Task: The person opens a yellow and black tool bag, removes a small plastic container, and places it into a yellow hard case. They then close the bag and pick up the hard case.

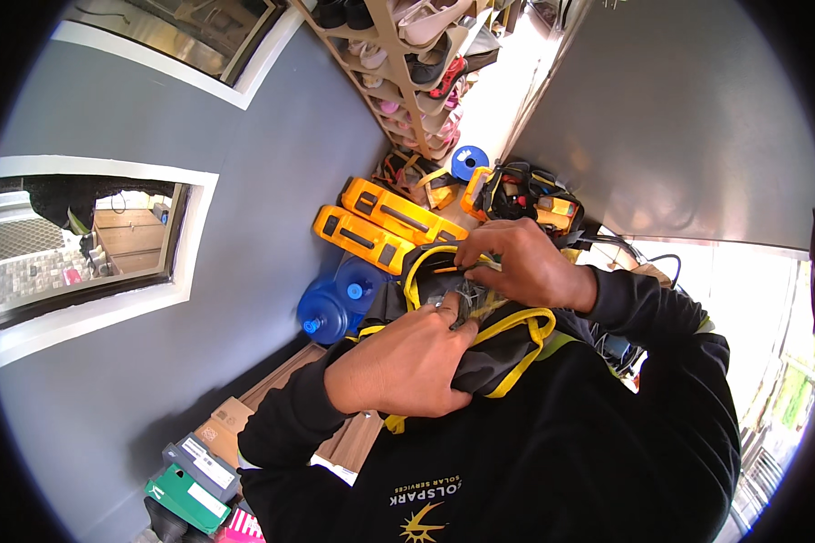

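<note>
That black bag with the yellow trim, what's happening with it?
A person in a black long-sleeved top holds the black fabric bag with yellow trim against their chest. The left hand grips its front, while the right hand reaches into the open top, fingers among small items there. Two yellow hard cases and two blue water bottles lie on the floor below.

Your hands work at a dark grey fabric tool pouch point(484, 348) with bright yellow trim. Your long sleeves point(643, 398) are black, with a yellow sunburst print low on the chest. Two yellow hard cases point(380, 226) with black handles, two blue water jugs point(333, 306), grey wall point(244, 181) with white window frames, green box point(186, 498).
</note>
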`<state>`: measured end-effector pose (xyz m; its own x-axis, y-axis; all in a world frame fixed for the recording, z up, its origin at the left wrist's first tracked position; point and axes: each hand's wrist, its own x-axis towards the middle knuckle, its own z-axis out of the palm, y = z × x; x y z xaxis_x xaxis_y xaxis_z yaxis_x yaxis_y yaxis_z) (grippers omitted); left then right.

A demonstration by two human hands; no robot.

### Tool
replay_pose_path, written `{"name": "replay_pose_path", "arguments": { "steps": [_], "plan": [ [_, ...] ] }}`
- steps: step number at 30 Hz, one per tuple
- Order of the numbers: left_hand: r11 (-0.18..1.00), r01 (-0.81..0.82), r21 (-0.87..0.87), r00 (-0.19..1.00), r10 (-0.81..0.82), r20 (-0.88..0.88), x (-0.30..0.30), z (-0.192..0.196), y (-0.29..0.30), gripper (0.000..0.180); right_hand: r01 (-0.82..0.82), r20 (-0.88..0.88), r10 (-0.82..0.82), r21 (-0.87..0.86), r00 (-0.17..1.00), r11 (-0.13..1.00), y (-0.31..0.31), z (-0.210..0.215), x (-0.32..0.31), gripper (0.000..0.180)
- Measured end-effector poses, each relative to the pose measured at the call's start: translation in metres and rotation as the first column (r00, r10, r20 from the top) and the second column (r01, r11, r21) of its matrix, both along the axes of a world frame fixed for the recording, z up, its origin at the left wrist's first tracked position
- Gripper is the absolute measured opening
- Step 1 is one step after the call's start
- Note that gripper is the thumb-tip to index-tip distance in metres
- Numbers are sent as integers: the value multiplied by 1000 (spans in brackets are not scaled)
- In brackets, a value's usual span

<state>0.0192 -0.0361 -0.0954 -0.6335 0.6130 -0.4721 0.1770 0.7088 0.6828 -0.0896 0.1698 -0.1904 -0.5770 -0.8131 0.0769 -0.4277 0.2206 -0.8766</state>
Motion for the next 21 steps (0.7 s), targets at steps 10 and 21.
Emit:
{"name": "replay_pose_path", "arguments": {
  "steps": [10,21],
  "plan": [
    [1000,22,17,999,-22,-27,-2,-1,-3,78,-64,-242,95,135,966,989,-18,-9,-3,36],
    [998,0,61,1000,0,-11,-2,-1,-15,81,-208,916,-60,153,396,966,-4,-42,-37,82]
  ]
}}
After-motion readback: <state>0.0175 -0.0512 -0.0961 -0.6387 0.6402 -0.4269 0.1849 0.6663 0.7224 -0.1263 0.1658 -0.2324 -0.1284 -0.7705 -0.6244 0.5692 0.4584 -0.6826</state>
